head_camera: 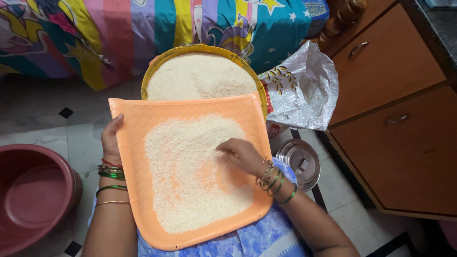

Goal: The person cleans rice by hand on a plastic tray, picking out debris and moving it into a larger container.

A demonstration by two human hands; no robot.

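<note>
**Rice spread on an orange tray, one hand holding, one hand sorting**

The bedspread [143,28], bright and patterned, hangs behind. The wooden cabinet [400,119] stands at right, the maroon tub [33,195] at left. On the lap rests the orange tray [138,143], woven-textured plastic, its long axis running away from the person, open flat edge farthest. White rice [190,176] covers it, grainy and loose. Beyond, touching it, sits a round yellow basket [157,66] of rice. A crumpled plastic bag [304,90] and steel lid [299,163] lie right. The left hand [112,138] grips the tray's left rim. The right hand [240,154] rests on the rice, fingers curled loosely.
</note>
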